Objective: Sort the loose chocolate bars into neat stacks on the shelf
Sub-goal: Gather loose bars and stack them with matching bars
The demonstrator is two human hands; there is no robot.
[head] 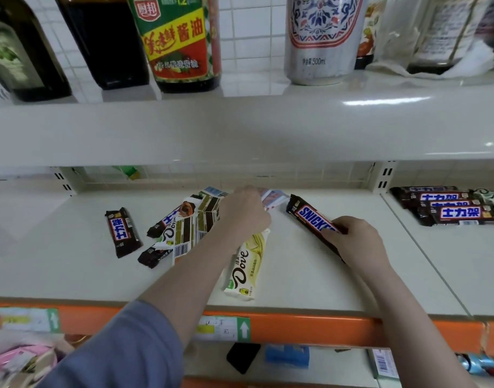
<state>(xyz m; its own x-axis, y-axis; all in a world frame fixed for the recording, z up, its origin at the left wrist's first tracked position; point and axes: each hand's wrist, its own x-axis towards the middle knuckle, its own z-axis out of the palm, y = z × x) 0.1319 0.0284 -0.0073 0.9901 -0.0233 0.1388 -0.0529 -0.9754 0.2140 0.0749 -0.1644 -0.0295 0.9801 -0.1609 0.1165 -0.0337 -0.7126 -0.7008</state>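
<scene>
On the white shelf (310, 275), the right hand (357, 242) gripped a Snickers bar (310, 217) right of centre, while the left hand (245, 214) pinched a pale wrapper (272, 200) beside the loose pile (184, 231) further left.

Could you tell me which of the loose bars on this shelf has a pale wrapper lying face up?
The cream Dove bar under the left forearm; the loose Snickers bars are dark brown.

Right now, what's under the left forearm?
The white Dove bar runs beneath the left forearm; its upper end is covered. Wrappers in the loose pile also tuck under it; how many, cannot tell.
</scene>
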